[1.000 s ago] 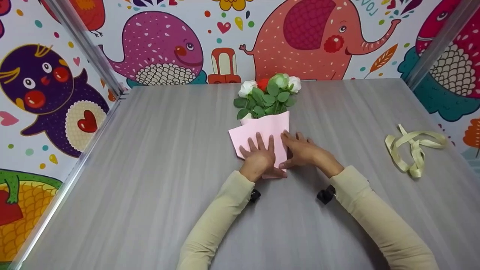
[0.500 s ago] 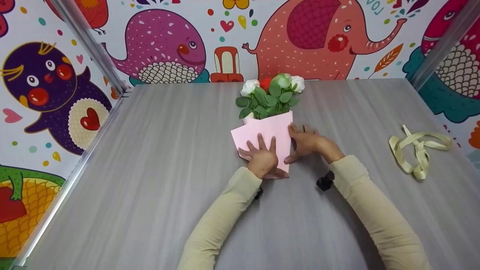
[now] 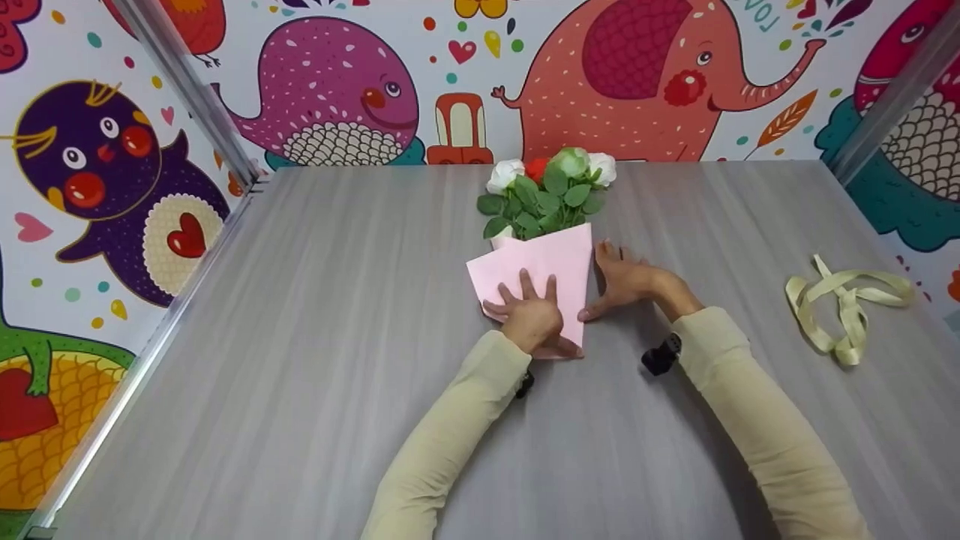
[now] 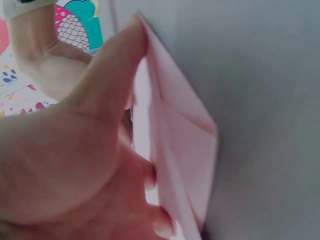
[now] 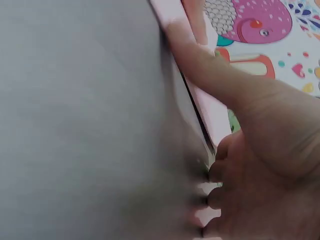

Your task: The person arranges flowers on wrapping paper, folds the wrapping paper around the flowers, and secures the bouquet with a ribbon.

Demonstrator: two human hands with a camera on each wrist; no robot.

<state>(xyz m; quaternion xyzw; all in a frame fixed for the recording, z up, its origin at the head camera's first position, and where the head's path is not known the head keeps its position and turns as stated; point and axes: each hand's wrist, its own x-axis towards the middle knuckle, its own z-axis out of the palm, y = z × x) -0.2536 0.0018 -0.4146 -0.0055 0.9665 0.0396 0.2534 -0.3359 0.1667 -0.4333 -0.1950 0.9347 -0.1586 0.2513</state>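
A bouquet of artificial roses [image 3: 573,163], white, red and pale green with green leaves, lies on the table in pink wrapping paper [image 3: 551,259]. My left hand [image 3: 532,321] rests with spread fingers on the lower front of the paper, its thumb along the bottom edge. In the left wrist view that thumb [image 4: 117,65] touches the corner of the folded paper [image 4: 185,145]. My right hand [image 3: 630,283] stands at the paper's right edge, fingers extended toward the table and thumb near the edge. In the right wrist view its thumb [image 5: 205,62] lies against the paper [image 5: 212,112].
A loosely tangled cream ribbon [image 3: 847,307] lies on the right of the grey table [image 3: 300,375]. Printed cartoon walls [image 3: 337,90] and metal frame posts [image 3: 187,90] border the back and sides.
My right hand has slid off the front of the paper to its right edge. The left hand stays spread on the paper. The whole head view has shifted slightly.
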